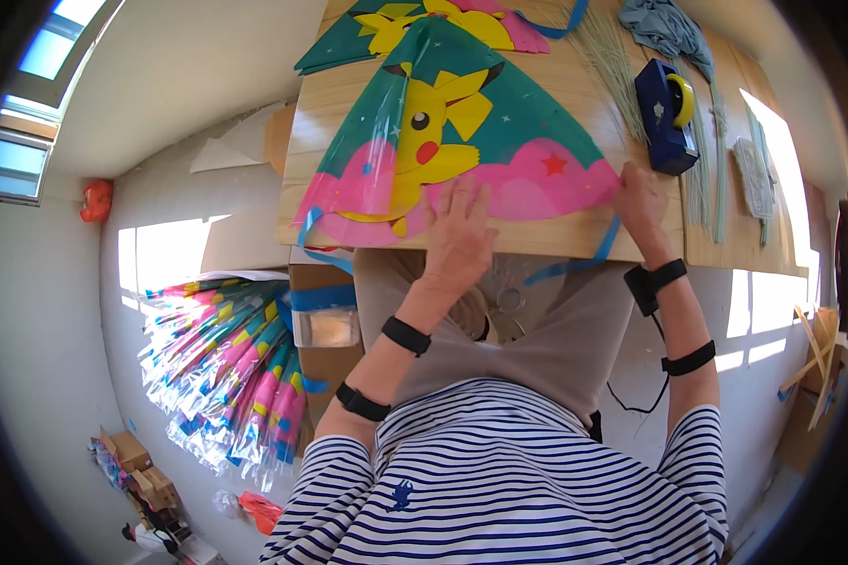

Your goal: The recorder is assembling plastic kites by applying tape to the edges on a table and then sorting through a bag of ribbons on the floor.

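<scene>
A triangular plastic kite [528, 122], green above and pink below with a yellow cartoon animal on it, lies flat on the wooden table [325, 122]. My left hand [460, 231] rests on its lower edge near the middle, fingers stretched out and pressing nothing else. At the kite's right corner my right hand [643, 205] has its fingers closed on the edge; the fingertips are partly hidden. A blue ribbon [605, 240] hangs from beneath that corner, and another blue ribbon [309, 228] trails off the left corner.
More kite sheets [349, 40] lie at the far edge. To the right are a blue tape dispenser [658, 113], thin pale rods [605, 56], a grey cloth [667, 30] and a clear plastic box [752, 177]. Several bagged kites [231, 363] are piled at lower left.
</scene>
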The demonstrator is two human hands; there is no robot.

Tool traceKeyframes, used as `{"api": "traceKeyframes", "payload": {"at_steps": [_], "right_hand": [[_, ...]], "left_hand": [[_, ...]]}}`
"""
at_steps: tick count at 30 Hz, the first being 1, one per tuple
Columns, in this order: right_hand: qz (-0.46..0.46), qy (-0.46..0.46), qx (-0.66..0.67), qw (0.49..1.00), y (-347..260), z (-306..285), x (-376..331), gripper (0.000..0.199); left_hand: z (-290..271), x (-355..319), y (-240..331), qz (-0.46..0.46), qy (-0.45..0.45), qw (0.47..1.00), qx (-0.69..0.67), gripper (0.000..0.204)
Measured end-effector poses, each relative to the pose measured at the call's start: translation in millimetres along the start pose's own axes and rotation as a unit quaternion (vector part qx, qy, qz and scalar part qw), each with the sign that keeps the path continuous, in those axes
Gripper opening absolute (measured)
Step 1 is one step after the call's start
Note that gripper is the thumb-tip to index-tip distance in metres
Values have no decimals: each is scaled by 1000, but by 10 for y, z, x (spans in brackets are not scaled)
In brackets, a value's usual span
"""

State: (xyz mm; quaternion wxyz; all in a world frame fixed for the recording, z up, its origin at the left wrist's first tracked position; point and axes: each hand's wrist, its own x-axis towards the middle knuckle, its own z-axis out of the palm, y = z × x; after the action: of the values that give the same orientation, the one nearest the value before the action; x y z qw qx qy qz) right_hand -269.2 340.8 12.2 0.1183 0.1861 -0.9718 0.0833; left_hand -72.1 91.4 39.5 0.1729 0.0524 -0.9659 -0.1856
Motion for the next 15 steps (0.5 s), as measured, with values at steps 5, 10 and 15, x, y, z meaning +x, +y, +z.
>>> {"api": "traceKeyframes", "payload": {"at_steps": [5, 10, 15], "right_hand": [[-14, 119, -223, 967, 447, -730, 578, 7], [-82, 204, -291, 931, 325, -1070, 861, 5], [-169, 213, -205, 940, -150, -507, 636, 4]], "left_hand": [[-141, -29, -809, -101, 23, 990, 95, 65], [-114, 5, -951, -141, -63, 982, 111, 62], [-142, 39, -932, -135, -90, 976, 147, 54]]}}
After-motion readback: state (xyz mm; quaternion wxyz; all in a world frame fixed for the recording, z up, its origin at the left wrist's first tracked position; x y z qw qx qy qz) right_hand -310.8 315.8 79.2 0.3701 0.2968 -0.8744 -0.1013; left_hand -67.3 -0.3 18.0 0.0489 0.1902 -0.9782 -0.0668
